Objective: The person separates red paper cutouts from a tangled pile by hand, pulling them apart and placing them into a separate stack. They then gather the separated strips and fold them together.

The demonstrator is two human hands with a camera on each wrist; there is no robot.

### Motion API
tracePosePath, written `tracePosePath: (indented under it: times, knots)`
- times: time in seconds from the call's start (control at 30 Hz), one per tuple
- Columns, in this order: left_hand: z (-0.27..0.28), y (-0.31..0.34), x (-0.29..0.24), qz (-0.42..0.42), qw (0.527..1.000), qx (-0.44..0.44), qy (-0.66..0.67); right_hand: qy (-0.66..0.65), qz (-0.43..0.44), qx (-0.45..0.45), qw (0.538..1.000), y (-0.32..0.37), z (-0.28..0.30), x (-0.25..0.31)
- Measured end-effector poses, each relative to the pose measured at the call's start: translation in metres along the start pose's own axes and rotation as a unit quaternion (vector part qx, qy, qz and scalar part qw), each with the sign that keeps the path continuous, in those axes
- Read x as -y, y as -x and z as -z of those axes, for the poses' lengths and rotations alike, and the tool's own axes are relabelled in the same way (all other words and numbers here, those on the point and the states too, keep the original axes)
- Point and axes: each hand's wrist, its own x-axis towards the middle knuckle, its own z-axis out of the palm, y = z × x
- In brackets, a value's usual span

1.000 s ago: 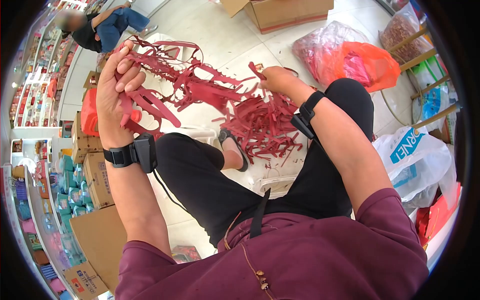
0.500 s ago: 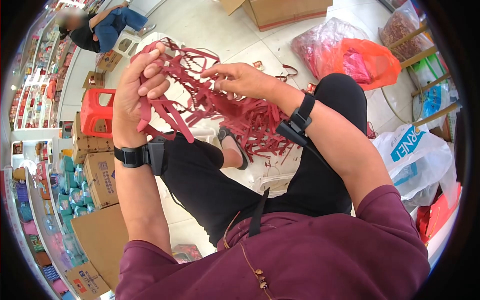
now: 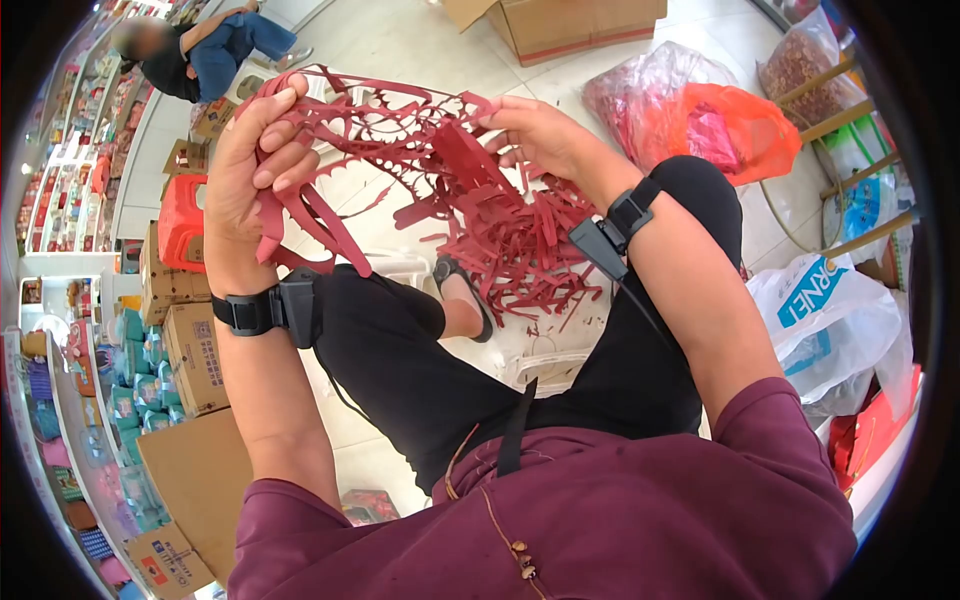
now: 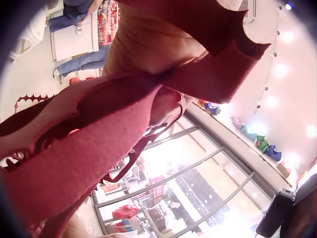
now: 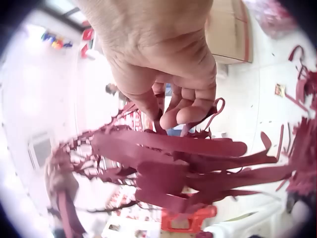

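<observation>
**A:** What are the hands doing?

**B:** Two hands are working well apart. The left hand (image 3: 248,158) is gripping one end of a tangle of red strips (image 3: 465,160) in curled fingers; the right hand (image 3: 545,130) is pinching the other end between thumb and fingers. The tangle is hanging between them, and one pile of similar strips (image 3: 530,245) is lying beyond the knees on the floor (image 3: 400,45).

**A:** How many pieces are showing?

**B:** The strips are overlapping too densely for counting. Two wrist cameras (image 3: 300,305), one per arm, are being worn; one red stool (image 3: 180,225) is standing beside the left wrist.

**A:** Which parts are escaping view?

**B:** In the left wrist view, broad strips are covering much of the left hand and hiding its fingertips. Whether the tangle is touching the pile is hard to tell. The upper frame edge is cutting off one cardboard box (image 3: 590,30).

**A:** And the containers?

**B:** At least four bags are lying to the right. A clear bag (image 3: 640,90) is holding reddish material, blurred by creased plastic; an orange bag (image 3: 765,130), overlapping it, is holding a pink-red bundle. A smaller clear bag (image 3: 805,60) is containing reddish-brown pieces, and a blue-lettered white bag (image 3: 830,310) is concealing its contents.
</observation>
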Motion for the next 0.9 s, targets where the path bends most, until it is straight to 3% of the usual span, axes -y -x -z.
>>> tracePosePath:
  times: [0.1, 0.23, 0.37, 0.47, 0.6, 0.77, 0.9]
  knots:
    - [0.001, -0.003, -0.004, -0.022, 1.0, -0.008, -0.001, -0.125, 0.004, 0.064, 0.99, 0.002, 0.006, 0.007]
    - [0.003, -0.006, -0.011, -0.04, 0.999, -0.014, -0.008, -0.124, 0.042, 0.09, 0.987, -0.004, 0.016, 0.002]
    - [0.002, -0.005, -0.022, -0.032, 0.999, 0.02, -0.024, 0.039, 0.049, -0.041, 0.997, -0.01, 0.017, -0.001]
    - [-0.002, 0.0, -0.028, -0.01, 0.998, 0.031, -0.045, 0.208, 0.099, -0.122, 0.965, -0.02, 0.017, -0.015]
    - [0.0, 0.006, -0.033, -0.018, 0.996, 0.037, -0.074, 0.236, 0.048, -0.158, 0.958, -0.022, 0.017, -0.017]
    - [0.015, 0.012, -0.052, -0.06, 0.994, 0.074, -0.053, 0.246, -0.064, -0.144, 0.956, -0.026, 0.024, -0.028]
    - [0.01, 0.019, -0.051, -0.053, 0.997, 0.018, -0.053, 0.14, -0.013, -0.022, 0.99, -0.024, 0.006, -0.029]
